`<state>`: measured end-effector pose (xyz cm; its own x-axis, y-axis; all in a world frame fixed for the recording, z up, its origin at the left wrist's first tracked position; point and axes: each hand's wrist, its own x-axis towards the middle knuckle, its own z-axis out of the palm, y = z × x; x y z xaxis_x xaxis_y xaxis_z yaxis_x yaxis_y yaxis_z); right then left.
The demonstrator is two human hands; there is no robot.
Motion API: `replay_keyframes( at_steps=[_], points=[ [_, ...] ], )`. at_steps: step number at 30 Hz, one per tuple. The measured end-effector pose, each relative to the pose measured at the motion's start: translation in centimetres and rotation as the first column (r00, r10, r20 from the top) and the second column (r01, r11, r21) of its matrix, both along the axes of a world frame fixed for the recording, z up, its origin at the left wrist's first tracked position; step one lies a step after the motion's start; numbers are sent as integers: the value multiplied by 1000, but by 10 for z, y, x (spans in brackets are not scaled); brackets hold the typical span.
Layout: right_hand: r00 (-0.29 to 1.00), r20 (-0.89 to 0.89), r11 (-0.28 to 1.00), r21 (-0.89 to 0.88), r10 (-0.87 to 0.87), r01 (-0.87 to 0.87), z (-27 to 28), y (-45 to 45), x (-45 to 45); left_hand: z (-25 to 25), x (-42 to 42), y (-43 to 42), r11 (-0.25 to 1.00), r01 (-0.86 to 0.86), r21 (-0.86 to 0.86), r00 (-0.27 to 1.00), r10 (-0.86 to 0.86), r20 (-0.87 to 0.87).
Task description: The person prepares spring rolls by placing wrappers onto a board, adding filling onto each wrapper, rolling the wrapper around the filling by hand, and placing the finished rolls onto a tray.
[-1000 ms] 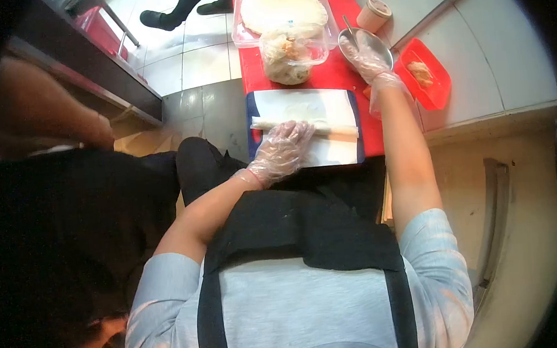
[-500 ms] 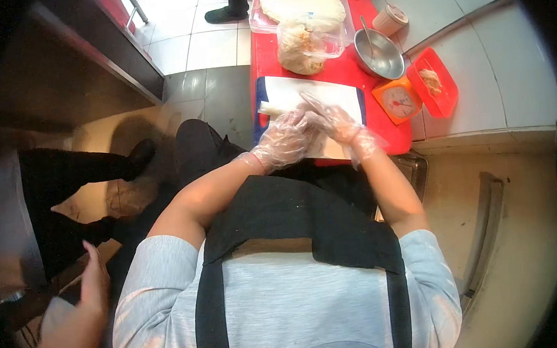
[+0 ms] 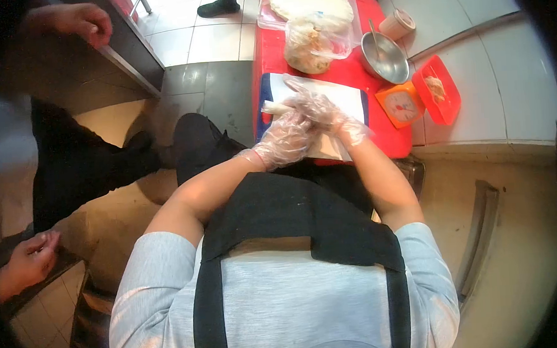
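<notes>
Both my hands wear clear plastic gloves and meet over a white cutting board point(image 3: 344, 96) with blue ends. From between them, on the left, sticks out a pale roll point(image 3: 276, 108) that looks like dough. My left hand point(image 3: 287, 138) is closed round it from the near side. My right hand point(image 3: 321, 107) presses over it from above and the right, its fingers pointing to the far left. The rest of the roll is hidden under the gloves.
On the red table point(image 3: 271, 50), beyond the board, lie a bag of filling-like food point(image 3: 307, 48) and a tray of pale dough point(image 3: 309, 3). To the right are a metal bowl point(image 3: 386, 62), orange scale point(image 3: 400, 106), red container point(image 3: 443, 100) and jar point(image 3: 398, 24). A co-worker stands left.
My right hand has shifted slightly left, further over my left hand and the roll. At left, the co-worker has moved; one hand now shows at the upper left, another lower down.
</notes>
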<state>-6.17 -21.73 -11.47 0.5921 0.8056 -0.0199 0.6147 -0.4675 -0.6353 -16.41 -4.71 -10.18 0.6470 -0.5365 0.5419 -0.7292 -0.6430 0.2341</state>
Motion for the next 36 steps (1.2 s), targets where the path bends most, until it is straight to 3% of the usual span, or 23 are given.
replay_keyframes(
  at_steps=[1, 3, 5, 7, 10, 11, 12, 13, 15, 16, 18, 23, 26, 29, 31, 34, 36],
  points=[
    [989, -149, 995, 95, -20, 34, 2, -10, -2, -2, 0, 1, 1000, 3, 16, 999, -2, -50],
    [997, -30, 994, 70, -76, 78, 5, -52, 0, -8, 0, -1, 999, 16, 43, 989, -9, -148],
    [966, -127, 971, 53, -223, 231, 27, -81, -11, -9, 1, -2, 998, 6, 61, 992, 1, -123],
    [783, -442, 840, 107, -439, 531, 51, -89, -18, -7, -1, -3, 996, 0, 88, 991, 11, -132],
    [546, -754, 733, 129, -365, 668, 53, -73, -5, -2, -2, -3, 988, 8, 153, 992, 12, -129],
    [355, -817, 679, -60, -455, 732, 40, -58, 6, -5, -1, -3, 984, 15, 179, 996, 2, -92],
    [518, -680, 708, -1, -518, 707, 29, -37, 3, -6, 1, -3, 979, 21, 204, 999, -10, -54],
    [573, -683, 773, 20, -453, 634, 30, -19, 8, -6, 1, -3, 988, 19, 151, 999, -11, -53],
    [481, -788, 795, -18, -385, 607, 28, 24, 12, -6, 2, -1, 999, 17, 44, 998, -15, -55],
    [515, -807, 830, 58, -288, 555, 15, 39, 18, -6, 2, 0, 1000, 26, 12, 997, -25, -73],
    [429, -851, 805, 14, -301, 593, 27, 54, 13, -6, 2, -1, 997, 47, -54, 993, -52, -104],
    [333, -828, 688, -84, -450, 720, 21, -45, 18, -6, 1, -2, 997, 32, 68, 990, -22, -138],
    [280, -877, 625, -30, -391, 780, 22, -91, 9, -6, 1, -3, 993, 31, 114, 992, -16, -126],
    [337, -841, 653, -24, -423, 757, 21, -70, 9, -6, 1, -2, 994, 36, 104, 992, -23, -126],
    [348, -886, 661, 65, -307, 748, 17, -29, 6, -7, 0, -2, 996, 38, 80, 992, -29, -120],
    [321, -924, 673, 105, -206, 733, 6, 19, 13, 3, 2, -3, 999, 27, 31, 999, -29, 42],
    [285, -935, 637, 90, -210, 765, -5, 20, 23, -3, 1, -2, 996, 49, 76, 996, -44, -76]
  ],
)
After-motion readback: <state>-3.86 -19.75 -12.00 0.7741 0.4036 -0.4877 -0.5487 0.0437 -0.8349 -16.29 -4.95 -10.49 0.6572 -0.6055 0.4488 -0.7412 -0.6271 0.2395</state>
